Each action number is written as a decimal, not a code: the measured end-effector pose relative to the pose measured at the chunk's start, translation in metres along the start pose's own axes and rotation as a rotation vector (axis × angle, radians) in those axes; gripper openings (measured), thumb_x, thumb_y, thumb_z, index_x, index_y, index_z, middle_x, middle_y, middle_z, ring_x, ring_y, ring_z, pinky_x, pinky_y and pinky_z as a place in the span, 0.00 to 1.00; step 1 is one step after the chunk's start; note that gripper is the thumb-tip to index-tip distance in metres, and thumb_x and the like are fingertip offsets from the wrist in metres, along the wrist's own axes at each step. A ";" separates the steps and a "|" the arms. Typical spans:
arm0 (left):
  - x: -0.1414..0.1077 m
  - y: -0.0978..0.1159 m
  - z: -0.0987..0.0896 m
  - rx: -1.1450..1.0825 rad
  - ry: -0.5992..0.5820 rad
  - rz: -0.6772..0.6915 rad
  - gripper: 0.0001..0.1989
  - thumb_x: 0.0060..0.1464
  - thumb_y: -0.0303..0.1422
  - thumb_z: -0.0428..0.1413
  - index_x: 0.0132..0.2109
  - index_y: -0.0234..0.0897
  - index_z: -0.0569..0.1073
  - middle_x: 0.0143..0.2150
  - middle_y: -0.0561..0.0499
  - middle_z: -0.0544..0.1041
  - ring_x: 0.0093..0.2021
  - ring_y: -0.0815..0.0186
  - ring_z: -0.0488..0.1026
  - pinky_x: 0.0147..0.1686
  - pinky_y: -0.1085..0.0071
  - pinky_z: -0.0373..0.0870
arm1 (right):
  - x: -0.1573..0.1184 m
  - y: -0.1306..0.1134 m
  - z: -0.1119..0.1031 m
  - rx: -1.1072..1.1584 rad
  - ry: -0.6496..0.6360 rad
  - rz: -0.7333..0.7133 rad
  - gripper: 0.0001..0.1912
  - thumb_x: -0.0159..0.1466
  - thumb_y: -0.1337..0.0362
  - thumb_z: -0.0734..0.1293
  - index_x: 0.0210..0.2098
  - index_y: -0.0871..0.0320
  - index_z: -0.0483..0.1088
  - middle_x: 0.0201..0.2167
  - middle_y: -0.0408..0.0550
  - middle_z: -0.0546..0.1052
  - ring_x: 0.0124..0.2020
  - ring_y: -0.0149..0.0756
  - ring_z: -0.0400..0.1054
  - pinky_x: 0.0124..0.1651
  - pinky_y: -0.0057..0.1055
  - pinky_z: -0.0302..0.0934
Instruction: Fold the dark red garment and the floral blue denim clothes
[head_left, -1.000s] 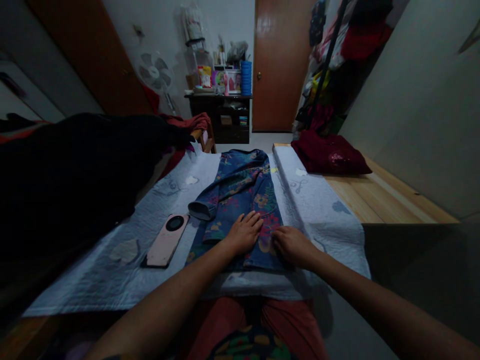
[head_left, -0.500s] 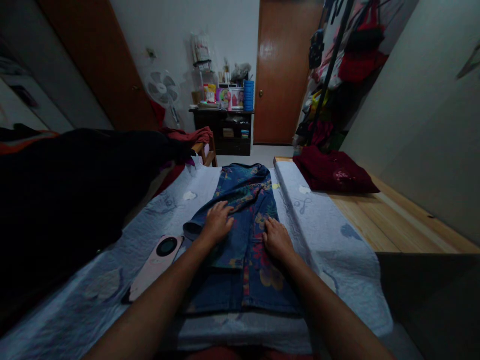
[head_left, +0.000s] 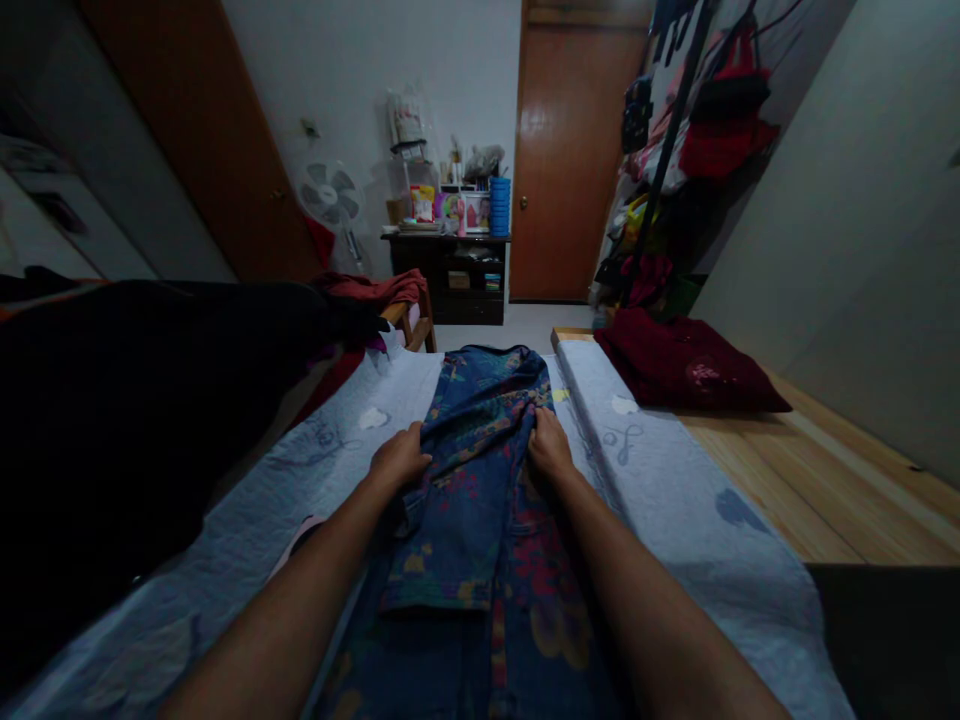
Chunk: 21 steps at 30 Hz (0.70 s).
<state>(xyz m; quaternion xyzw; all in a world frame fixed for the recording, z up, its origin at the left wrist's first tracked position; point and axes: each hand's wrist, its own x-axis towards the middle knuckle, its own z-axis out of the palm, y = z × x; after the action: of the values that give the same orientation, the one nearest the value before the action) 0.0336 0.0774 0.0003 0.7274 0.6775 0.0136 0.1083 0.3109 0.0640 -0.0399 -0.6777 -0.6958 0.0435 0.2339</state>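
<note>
A blue denim garment (head_left: 465,520) with a floral print lies lengthwise on the pale patterned bed cover (head_left: 660,500), one part folded diagonally across it. My left hand (head_left: 401,455) grips the garment's left edge, fingers closed on the cloth. On the opposite edge, a little higher up, my right hand (head_left: 550,440) pinches the fabric. Part of a pink phone (head_left: 296,540) shows beside my left forearm, which hides the rest.
Dark clothing (head_left: 150,400) is heaped at the left. A folded maroon garment (head_left: 690,360) rests on wooden boards (head_left: 765,460) at the right. Beyond the bed stand a fan (head_left: 330,195), a dark cabinet (head_left: 450,280) and a door (head_left: 566,160).
Both hands have gone from lying flat on the denim to gripping its side edges. The left hand moved outward, and the garment's near end now reaches closer to me. The view has tilted slightly.
</note>
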 end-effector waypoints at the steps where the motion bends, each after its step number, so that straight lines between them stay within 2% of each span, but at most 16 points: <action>1: -0.001 0.000 -0.002 -0.005 0.023 0.011 0.27 0.52 0.34 0.54 0.60 0.39 0.63 0.52 0.42 0.76 0.51 0.56 0.75 0.45 0.67 0.69 | 0.000 0.002 0.005 -0.007 0.006 0.047 0.26 0.67 0.70 0.51 0.64 0.67 0.58 0.62 0.61 0.65 0.63 0.42 0.57 0.65 0.39 0.48; 4: -0.003 -0.002 -0.015 -0.037 0.142 0.034 0.25 0.51 0.28 0.51 0.57 0.42 0.67 0.49 0.46 0.77 0.49 0.58 0.75 0.45 0.68 0.69 | -0.004 0.005 0.016 -0.027 0.006 0.129 0.26 0.68 0.69 0.51 0.64 0.67 0.58 0.64 0.61 0.62 0.66 0.44 0.54 0.65 0.40 0.47; 8: -0.004 -0.009 -0.038 -0.107 0.387 -0.007 0.24 0.49 0.26 0.49 0.54 0.42 0.71 0.48 0.47 0.74 0.49 0.60 0.73 0.47 0.70 0.69 | -0.009 0.004 0.019 -0.044 0.030 0.113 0.26 0.69 0.68 0.51 0.64 0.65 0.58 0.66 0.59 0.61 0.67 0.45 0.52 0.66 0.43 0.47; 10: -0.003 -0.014 -0.043 -0.104 0.451 -0.046 0.25 0.49 0.25 0.47 0.55 0.42 0.71 0.49 0.46 0.72 0.48 0.59 0.73 0.47 0.69 0.70 | -0.010 0.001 0.018 -0.049 0.031 0.096 0.25 0.69 0.67 0.51 0.64 0.63 0.59 0.66 0.57 0.61 0.68 0.44 0.51 0.66 0.43 0.46; 11: -0.002 -0.016 -0.042 -0.081 0.435 -0.059 0.25 0.50 0.25 0.47 0.55 0.42 0.71 0.49 0.45 0.72 0.48 0.58 0.73 0.45 0.67 0.70 | -0.011 0.000 0.017 -0.053 0.022 0.084 0.25 0.69 0.67 0.52 0.63 0.63 0.60 0.66 0.56 0.61 0.68 0.45 0.51 0.66 0.43 0.46; 13: -0.001 -0.019 -0.036 0.002 0.309 -0.070 0.22 0.53 0.27 0.46 0.54 0.41 0.71 0.49 0.43 0.72 0.46 0.55 0.74 0.43 0.63 0.71 | -0.012 -0.001 0.016 -0.062 -0.006 0.063 0.25 0.68 0.68 0.53 0.63 0.63 0.61 0.66 0.56 0.61 0.68 0.46 0.50 0.67 0.43 0.45; 15: 0.002 -0.018 -0.026 0.111 0.202 -0.075 0.21 0.54 0.30 0.47 0.54 0.40 0.71 0.50 0.40 0.72 0.48 0.51 0.72 0.46 0.57 0.70 | -0.011 -0.001 0.015 -0.065 -0.026 0.058 0.25 0.67 0.68 0.54 0.63 0.63 0.61 0.65 0.56 0.62 0.68 0.47 0.51 0.67 0.44 0.45; 16: 0.003 -0.015 -0.022 0.158 0.197 -0.070 0.23 0.53 0.30 0.48 0.56 0.39 0.70 0.53 0.39 0.71 0.51 0.48 0.70 0.50 0.53 0.67 | -0.010 0.000 0.014 -0.062 -0.032 0.060 0.26 0.66 0.69 0.54 0.63 0.63 0.61 0.65 0.56 0.62 0.67 0.47 0.51 0.66 0.43 0.46; 18: 0.007 -0.005 -0.017 0.207 0.278 -0.020 0.30 0.49 0.27 0.51 0.61 0.39 0.65 0.60 0.38 0.67 0.59 0.46 0.63 0.58 0.46 0.58 | -0.003 0.003 0.009 -0.024 -0.053 0.074 0.25 0.64 0.71 0.56 0.60 0.61 0.65 0.62 0.55 0.67 0.64 0.46 0.58 0.64 0.41 0.51; 21: 0.017 0.022 -0.017 0.155 0.358 0.144 0.35 0.46 0.25 0.51 0.64 0.40 0.62 0.66 0.41 0.61 0.65 0.49 0.56 0.64 0.45 0.48 | 0.020 0.008 -0.002 0.101 -0.082 0.152 0.22 0.61 0.72 0.57 0.50 0.56 0.74 0.49 0.51 0.78 0.51 0.42 0.70 0.53 0.33 0.61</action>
<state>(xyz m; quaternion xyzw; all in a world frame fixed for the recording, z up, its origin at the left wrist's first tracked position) 0.0540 0.0953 0.0189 0.7661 0.6312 0.0979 -0.0714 0.3198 0.0830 -0.0362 -0.7137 -0.6482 0.1239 0.2349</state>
